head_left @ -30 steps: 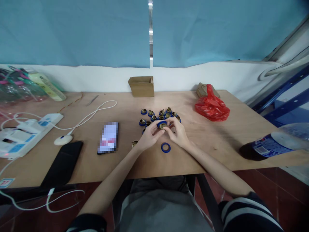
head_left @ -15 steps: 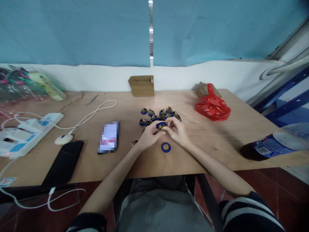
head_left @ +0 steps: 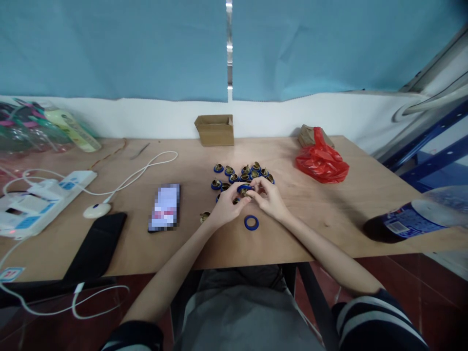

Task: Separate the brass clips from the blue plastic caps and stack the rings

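Note:
Between my two hands, just above the table, is a brass-coloured metal piece with a blue ring around it. My left hand grips its left side with thumb and fingers. On the opposite side, my right hand pinches the same piece. A loose blue ring lies flat on the wood below my hands. Several similar brass pieces with blue rings stand grouped behind them, some partly hidden. One brass piece lies apart, left of my left wrist.
A phone with a lit screen, a dark phone and a white power strip with cables lie left. A cardboard box stands at the back. Rightward are a red plastic bag and a lying bottle of dark drink.
My left thumb has shifted slightly off the front of the held piece. Both hands otherwise stay in place around it.

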`<state>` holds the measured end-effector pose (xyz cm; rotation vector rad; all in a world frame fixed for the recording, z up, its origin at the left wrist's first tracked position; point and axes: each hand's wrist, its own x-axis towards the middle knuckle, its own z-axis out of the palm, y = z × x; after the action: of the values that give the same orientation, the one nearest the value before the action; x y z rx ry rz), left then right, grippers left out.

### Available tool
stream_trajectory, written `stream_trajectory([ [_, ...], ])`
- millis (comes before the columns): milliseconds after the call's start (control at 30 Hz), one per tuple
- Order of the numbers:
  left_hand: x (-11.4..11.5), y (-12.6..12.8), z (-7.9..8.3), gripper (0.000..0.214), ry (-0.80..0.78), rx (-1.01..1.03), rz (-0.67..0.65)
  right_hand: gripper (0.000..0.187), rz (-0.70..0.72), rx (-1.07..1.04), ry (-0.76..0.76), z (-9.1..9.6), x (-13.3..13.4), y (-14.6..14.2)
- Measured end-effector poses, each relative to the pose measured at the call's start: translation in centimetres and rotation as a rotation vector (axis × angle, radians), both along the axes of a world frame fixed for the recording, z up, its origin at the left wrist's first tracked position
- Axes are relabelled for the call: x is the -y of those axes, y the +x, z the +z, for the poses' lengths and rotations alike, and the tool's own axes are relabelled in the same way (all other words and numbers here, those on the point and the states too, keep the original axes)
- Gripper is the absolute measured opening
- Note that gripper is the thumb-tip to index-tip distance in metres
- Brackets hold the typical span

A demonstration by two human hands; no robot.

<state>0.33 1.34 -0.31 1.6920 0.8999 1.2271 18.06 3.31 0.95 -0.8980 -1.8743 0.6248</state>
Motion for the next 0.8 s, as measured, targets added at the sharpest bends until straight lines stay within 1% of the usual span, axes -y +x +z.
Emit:
stream_trajectory([
  [133, 0.0, -0.1, 0.0, 0.032, 0.023, -0.038, 0.020, 0.014, 0.011, 0.017, -0.046, 0.2, -0.1, 0.0],
  [233, -0.1, -0.2, -0.1, 0.031, 0.028, -0.052, 0.037, 0.011, 0.030, 0.040, -0.052, 0.1, 0.0, -0.1],
  [433, -0.5, -0.2, -0.6, 0.027, 0.005, -0.033, 0.063, 0.010, 0.025, 0.084, -0.008, -0.6, 0.3, -0.5],
  [600, -0.5, -0.4, -0.4, 0.029, -0.032, -0.012, 0.020, 0.014, -0.003, 0.099, 0.058, 0.2, 0.6, -0.4],
  [700, -0.3, -0.4, -0.1, 0.035, -0.016, 0.002, 0.005, 0.010, -0.005, 0.021, 0.071, 0.8, 0.7, -0.1],
  [800, 0.0, -0.3, -0.1, 0.038, 0.009, -0.040, -0.008, 0.022, -0.023, -0.106, -0.007, 1.0, 0.3, 0.3],
])
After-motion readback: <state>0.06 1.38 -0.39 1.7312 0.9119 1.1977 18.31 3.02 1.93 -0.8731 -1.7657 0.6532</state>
